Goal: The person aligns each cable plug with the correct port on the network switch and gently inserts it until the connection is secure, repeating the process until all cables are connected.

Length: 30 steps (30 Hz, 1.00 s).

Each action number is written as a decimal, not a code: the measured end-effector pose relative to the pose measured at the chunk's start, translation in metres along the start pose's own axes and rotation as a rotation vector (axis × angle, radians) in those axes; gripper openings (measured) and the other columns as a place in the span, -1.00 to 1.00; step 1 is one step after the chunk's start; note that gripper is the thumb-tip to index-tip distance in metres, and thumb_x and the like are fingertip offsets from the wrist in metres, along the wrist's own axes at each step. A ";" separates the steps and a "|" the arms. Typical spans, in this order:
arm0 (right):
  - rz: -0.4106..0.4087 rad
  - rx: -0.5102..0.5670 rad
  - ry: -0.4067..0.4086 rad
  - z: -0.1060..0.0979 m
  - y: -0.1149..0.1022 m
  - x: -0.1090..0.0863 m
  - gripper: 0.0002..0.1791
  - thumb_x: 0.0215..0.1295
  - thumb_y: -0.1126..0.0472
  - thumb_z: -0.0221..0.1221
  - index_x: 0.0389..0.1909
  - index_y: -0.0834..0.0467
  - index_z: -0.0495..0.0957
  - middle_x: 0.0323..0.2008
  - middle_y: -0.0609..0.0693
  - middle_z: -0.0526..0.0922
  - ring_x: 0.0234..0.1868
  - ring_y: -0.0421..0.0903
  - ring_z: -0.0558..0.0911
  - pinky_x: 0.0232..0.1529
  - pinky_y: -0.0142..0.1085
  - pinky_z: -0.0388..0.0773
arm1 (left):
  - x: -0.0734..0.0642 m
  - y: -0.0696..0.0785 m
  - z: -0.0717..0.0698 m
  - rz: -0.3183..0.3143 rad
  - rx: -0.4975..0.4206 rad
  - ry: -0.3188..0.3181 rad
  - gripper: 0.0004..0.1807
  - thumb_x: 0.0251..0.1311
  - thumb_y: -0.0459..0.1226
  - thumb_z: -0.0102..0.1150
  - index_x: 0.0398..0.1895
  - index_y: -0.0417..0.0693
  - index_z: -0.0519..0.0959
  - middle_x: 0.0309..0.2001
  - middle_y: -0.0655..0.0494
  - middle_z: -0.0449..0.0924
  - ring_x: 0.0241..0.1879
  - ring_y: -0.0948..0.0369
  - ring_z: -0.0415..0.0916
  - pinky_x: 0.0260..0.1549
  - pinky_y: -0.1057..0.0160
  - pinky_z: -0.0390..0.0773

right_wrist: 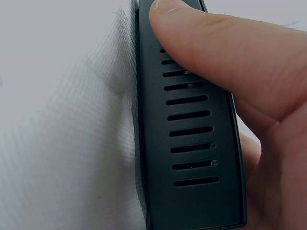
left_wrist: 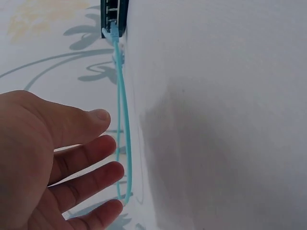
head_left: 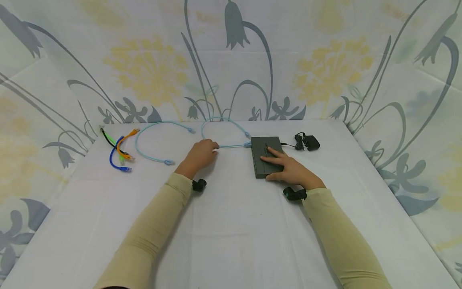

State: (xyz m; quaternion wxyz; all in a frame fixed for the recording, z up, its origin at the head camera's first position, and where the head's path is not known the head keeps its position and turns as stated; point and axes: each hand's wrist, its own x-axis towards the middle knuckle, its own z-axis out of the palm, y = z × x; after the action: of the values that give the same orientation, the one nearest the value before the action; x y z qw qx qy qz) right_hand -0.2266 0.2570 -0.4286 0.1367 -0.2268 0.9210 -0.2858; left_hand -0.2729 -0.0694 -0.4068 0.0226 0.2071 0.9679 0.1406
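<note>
A dark network switch [head_left: 260, 168] lies flat on the white-covered table, with ports along its left side. My right hand [head_left: 291, 170] rests on it with fingers spread over the top; its thumb [right_wrist: 201, 52] presses the slotted side. A light-blue network cable [head_left: 231, 146] has one plug in a port, and its other plug [head_left: 247, 135] lies close beside the switch. My left hand [head_left: 202, 154] hovers by that cable's loop. In the left wrist view its relaxed fingers [left_wrist: 88, 184] stand apart from the thumb, with nothing between them.
A second light-blue cable [head_left: 144, 154] lies to the left. Farther left is a pile of short cables, among them blue [head_left: 112, 160] and orange [head_left: 124, 138] ones. A black power adapter [head_left: 311, 143] sits right of the switch, its cord plugged in. A flowered cloth [head_left: 216, 60] hangs behind.
</note>
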 end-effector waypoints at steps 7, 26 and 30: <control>0.006 -0.002 0.002 0.000 0.000 0.000 -0.18 0.14 -0.20 0.31 0.42 -0.28 0.22 0.57 -0.17 -0.21 0.55 0.21 -0.18 0.39 0.32 -0.01 | -0.014 -0.010 -0.005 -0.021 -0.007 0.004 -0.66 0.35 -0.23 0.10 0.12 -0.15 0.58 0.04 -0.08 0.62 0.05 -0.03 0.55 0.07 -0.01 0.52; 0.017 0.001 0.002 0.002 0.004 0.000 -0.17 0.11 -0.24 0.31 0.42 -0.32 0.22 0.57 -0.20 -0.21 0.55 0.23 -0.18 0.38 0.33 -0.01 | -0.049 -0.039 -0.019 -0.113 -0.065 0.003 -0.52 0.32 -0.11 0.14 0.22 -0.18 0.50 0.22 -0.18 0.49 0.24 -0.13 0.41 0.20 -0.17 0.39; 0.019 0.002 0.004 0.001 0.002 0.000 -0.17 0.11 -0.23 0.31 0.42 -0.33 0.22 0.57 -0.20 -0.21 0.55 0.23 -0.18 0.38 0.33 -0.02 | -0.052 -0.046 -0.024 -0.121 -0.083 0.017 -0.51 0.32 -0.11 0.13 0.22 -0.18 0.49 0.23 -0.19 0.48 0.22 -0.13 0.42 0.20 -0.16 0.39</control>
State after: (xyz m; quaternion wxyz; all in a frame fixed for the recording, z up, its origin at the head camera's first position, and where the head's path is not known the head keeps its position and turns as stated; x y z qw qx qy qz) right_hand -0.2272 0.2576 -0.4310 0.1380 -0.2173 0.9231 -0.2856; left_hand -0.2461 -0.1374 -0.3976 0.0316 0.1459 0.9722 0.1807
